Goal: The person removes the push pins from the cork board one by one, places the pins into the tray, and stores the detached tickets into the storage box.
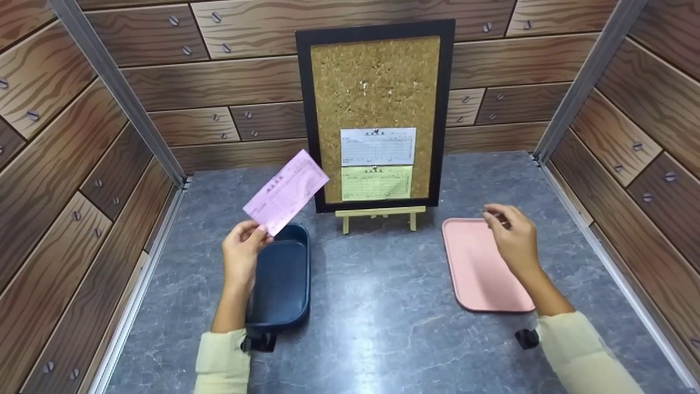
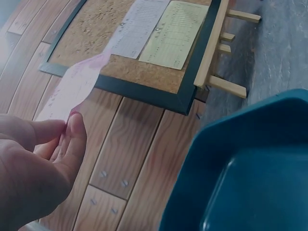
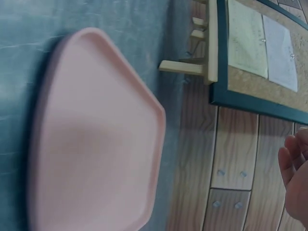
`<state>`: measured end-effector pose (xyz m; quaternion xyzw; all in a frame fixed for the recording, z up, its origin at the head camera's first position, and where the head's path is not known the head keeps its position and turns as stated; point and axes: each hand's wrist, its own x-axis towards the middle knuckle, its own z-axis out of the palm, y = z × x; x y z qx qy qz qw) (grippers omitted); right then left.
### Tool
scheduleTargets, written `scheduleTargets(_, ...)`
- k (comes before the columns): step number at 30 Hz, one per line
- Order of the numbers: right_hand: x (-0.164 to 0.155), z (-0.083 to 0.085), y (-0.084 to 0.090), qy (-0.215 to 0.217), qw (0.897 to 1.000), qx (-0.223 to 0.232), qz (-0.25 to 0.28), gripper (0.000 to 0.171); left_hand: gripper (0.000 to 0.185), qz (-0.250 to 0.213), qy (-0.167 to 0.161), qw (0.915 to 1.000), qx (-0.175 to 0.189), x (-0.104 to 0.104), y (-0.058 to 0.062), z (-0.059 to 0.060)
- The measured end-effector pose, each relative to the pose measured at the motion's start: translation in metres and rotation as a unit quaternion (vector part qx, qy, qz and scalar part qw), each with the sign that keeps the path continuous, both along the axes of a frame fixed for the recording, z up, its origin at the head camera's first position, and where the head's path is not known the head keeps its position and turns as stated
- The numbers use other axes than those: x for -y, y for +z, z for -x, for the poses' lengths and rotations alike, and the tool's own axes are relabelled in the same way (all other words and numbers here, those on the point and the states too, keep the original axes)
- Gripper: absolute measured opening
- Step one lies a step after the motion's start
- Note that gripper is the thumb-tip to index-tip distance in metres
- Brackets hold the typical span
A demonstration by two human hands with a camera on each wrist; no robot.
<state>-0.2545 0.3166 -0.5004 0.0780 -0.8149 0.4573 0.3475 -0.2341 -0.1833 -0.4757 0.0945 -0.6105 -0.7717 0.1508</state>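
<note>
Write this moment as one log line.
left hand: pinches pink slip | right hand: above pink tray, fingers curled

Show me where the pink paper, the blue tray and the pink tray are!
pink paper [image 1: 286, 192], head view, middle of the sheet.
blue tray [image 1: 281, 282], head view, its inside floor.
pink tray [image 1: 477, 268], head view, its flat bare middle.
</note>
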Motion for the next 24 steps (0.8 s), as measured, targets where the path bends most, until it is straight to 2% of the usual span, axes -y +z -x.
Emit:
scheduleTargets(11,-0.02,-0.014,-0.041,-0.024,0.999,0.03,0.007,0.014,0.02,0.022,0.038,0.9983,0.04,0.012,-0.024,-0.037)
scheduleTargets(17,-0.03,-0.021,-0.059,-0.038,0.996,0.077,-0.005,0.014,0.022,0.04,0.055,0.995,0.073,0.015,-0.038,-0.053)
scheduleTargets(24,-0.038,-0.029,-0.074,-0.065,0.986,0.151,-0.028,0.014,0.026,0.054,0.056,0.9913,0.106,0.023,-0.053,-0.065)
